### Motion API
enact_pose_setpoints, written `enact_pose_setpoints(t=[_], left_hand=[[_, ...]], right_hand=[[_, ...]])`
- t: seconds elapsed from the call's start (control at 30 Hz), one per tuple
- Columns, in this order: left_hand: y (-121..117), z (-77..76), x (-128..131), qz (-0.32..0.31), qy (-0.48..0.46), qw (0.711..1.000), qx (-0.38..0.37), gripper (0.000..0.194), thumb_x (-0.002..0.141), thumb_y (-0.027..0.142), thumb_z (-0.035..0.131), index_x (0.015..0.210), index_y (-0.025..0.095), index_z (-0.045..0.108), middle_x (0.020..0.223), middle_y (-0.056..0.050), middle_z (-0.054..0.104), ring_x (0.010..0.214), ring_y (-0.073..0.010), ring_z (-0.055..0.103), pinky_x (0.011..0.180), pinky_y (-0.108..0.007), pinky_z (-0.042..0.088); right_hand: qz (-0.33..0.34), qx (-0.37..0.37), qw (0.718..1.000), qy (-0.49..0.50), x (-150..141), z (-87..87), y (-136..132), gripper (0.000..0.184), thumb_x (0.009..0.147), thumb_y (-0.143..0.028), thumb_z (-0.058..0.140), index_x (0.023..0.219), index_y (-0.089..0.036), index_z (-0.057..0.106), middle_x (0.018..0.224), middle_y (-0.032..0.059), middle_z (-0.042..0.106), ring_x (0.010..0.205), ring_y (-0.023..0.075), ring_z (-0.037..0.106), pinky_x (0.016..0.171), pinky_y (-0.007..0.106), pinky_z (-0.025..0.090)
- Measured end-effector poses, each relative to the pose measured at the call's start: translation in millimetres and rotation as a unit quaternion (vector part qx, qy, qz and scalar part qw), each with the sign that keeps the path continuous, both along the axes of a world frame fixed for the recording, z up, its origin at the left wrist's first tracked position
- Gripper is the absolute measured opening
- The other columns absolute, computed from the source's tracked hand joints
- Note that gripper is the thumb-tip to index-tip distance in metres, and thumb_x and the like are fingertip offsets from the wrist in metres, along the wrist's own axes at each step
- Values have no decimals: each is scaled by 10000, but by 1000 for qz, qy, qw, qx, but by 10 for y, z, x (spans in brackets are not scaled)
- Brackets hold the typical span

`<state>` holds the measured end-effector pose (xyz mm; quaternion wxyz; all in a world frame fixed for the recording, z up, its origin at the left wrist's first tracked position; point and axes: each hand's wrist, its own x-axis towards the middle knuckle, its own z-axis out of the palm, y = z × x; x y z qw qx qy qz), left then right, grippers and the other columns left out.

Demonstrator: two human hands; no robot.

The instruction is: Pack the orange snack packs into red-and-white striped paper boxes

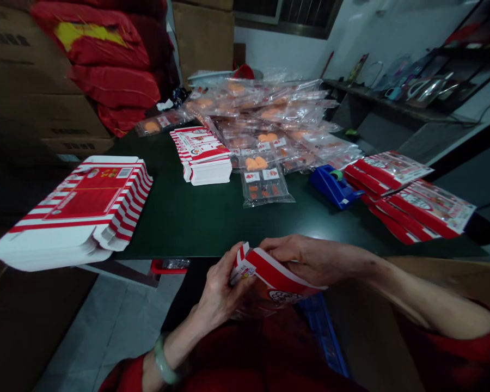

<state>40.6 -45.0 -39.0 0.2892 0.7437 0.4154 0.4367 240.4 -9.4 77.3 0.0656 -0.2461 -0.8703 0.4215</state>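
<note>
Left hand (218,291) holds a red-and-white box (265,276) close by at twelve o'clock. Right hand (296,255) is at its top; I can't tell its grip. Striped boxes (84,204) lie stacked at ten. Farther, at twelve, clear bags (277,122) hold orange bits (256,163).

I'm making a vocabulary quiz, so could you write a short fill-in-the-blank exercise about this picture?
1. The tape dispenser has a ____-coloured body.
2. A pale bangle circles the person's ____ wrist.
3. The left hand grips a carton striped in white and ____, while the right hand touches it.
4. The tabletop is dark ____.

Missing words: blue; left; red; green.
</note>
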Motion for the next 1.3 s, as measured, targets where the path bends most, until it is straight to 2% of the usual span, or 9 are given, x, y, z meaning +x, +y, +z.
enact_pose_setpoints(t=[0.33,0.47,0.67,0.83,0.93,1.03,1.1,1.2,1.3], left_hand=[[-101,-161,-175,-10,3,999,-32,553,863,309,570,1377,194,402,1227,-123,619,1095,-239,619,898,-357,530],[-74,-238,-188,7,3,1000,15,516,890,276,530,1381,223,377,1281,-130,528,1170,-240,550,952,-381,489],[-218,-175,-131,148,45,981,116,594,877,227,547,1416,283,304,1252,-128,459,1159,-280,511,933,-456,475],[-543,-69,150,83,164,983,24,1332,556,617,761,1477,186,-100,1514,-296,32,1355,-550,111,963,-735,270],[-553,-86,382,130,177,975,14,1387,515,511,821,1465,171,-131,1515,-305,-66,1355,-575,24,962,-764,235],[-500,-43,430,127,141,981,50,1195,598,256,737,1469,130,-71,1517,-302,45,1369,-540,84,1005,-731,235],[-474,82,319,80,83,992,50,1056,623,163,640,1477,143,19,1480,-256,264,1341,-463,288,1010,-631,350],[-419,376,43,20,5,1000,-18,730,708,123,547,1401,159,321,1149,-126,639,982,-267,647,800,-377,551],[-295,619,-192,-9,-23,998,-51,515,704,184,612,1211,121,545,936,-66,699,735,-182,663,646,-267,546]], right_hand=[[52,-2,998,-25,-160,-145,-70,321,890,-145,441,1177,-107,580,1179,155,607,1050,194,575,907,336,464],[48,-83,988,-125,-277,-241,43,180,812,-126,517,901,-110,673,841,61,689,695,131,586,639,229,474],[-138,-182,971,-74,-420,-270,179,176,762,-86,507,813,-108,674,716,-3,666,596,91,534,568,191,423],[-294,-304,905,-34,-475,-324,138,196,739,-30,498,620,-135,613,520,-42,574,456,59,474,455,165,358],[-339,-332,880,-18,-485,-299,91,244,746,-49,509,522,-144,524,423,-53,486,380,49,410,401,167,319],[-342,-360,868,-7,-454,-147,8,294,791,-83,474,505,-149,484,414,-35,491,364,61,441,394,177,364],[-310,-402,861,26,-413,-9,-75,277,830,-111,442,572,-130,541,504,10,582,442,92,546,447,199,451],[-253,-441,854,110,-343,166,-211,195,843,-131,456,753,-104,628,720,68,678,651,137,653,545,232,534],[-227,-427,858,174,-270,271,-297,165,816,-148,518,901,-105,653,949,113,691,868,179,661,582,241,560]])
